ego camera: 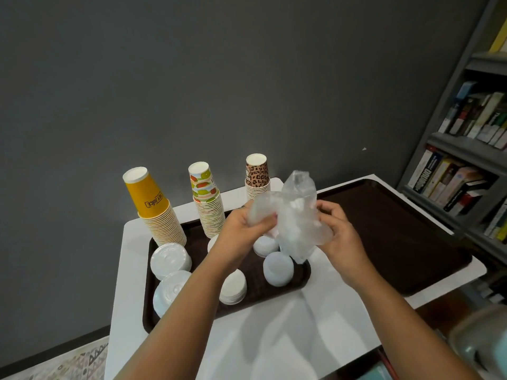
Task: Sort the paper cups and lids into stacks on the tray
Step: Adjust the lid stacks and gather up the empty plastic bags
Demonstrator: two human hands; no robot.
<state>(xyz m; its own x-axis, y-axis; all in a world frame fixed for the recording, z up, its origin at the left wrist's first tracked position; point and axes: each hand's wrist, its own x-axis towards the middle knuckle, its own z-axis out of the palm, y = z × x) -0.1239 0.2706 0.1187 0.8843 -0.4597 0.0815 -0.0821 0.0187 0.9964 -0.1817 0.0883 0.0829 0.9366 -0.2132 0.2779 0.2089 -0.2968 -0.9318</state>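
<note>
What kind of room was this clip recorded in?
Probably a home study or small office: a grey bookshelf packed with books, a white table against a dark wall, and a patterned rug.

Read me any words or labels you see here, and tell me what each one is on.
"JUICE", upside down in a bracket, with blurred letters before it: on the top yellow cup.
Small print on the fruit-pattern cup: too blurred to read.
Book spines on the shelf: too small to read.

The topmost yellow cup (pixel 146 192) carries a boxed label, inverted, ending in "JUICE". Lettering on the book spines (pixel 422 175) is too blurred to read.
</note>
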